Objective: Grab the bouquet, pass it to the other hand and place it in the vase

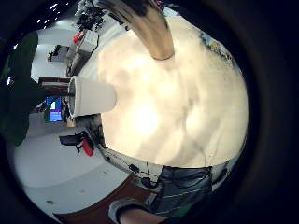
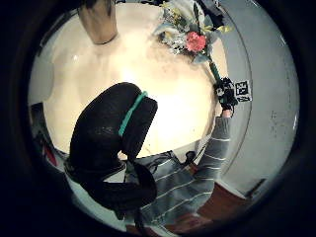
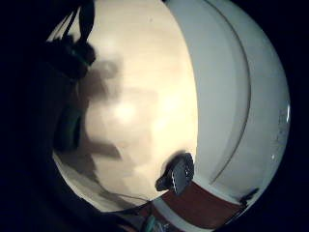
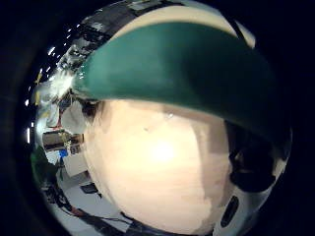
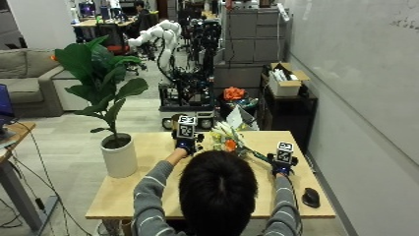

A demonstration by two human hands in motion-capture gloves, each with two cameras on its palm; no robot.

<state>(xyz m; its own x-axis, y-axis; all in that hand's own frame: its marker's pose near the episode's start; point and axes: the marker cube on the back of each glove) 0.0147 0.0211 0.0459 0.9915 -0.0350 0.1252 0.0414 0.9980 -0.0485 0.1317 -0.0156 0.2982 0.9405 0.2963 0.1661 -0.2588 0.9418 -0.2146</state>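
Observation:
The bouquet point(image 5: 229, 141), pale wrapped flowers with one orange-pink bloom and a green stem, is tilted over the table's far middle. My right hand point(image 5: 283, 164) grips the lower end of the stem, as the left thumb side view shows with the right hand point(image 2: 225, 94) below the bouquet point(image 2: 190, 32). The stem point(image 4: 182, 64) fills the right thumb side view. A shiny brass-coloured vase point(image 1: 152, 28) stands upright on the table, also seen as the vase point(image 2: 98, 19). My left hand point(image 5: 187, 143) hovers over the table left of the bouquet and holds nothing.
A white pot point(image 5: 120, 156) with a tall leafy plant stands at the table's left; the pot point(image 1: 91, 95) is near the vase. A black mouse point(image 5: 310, 197) lies at the right front edge. The light wooden table point(image 5: 150, 196) is bare around my arms.

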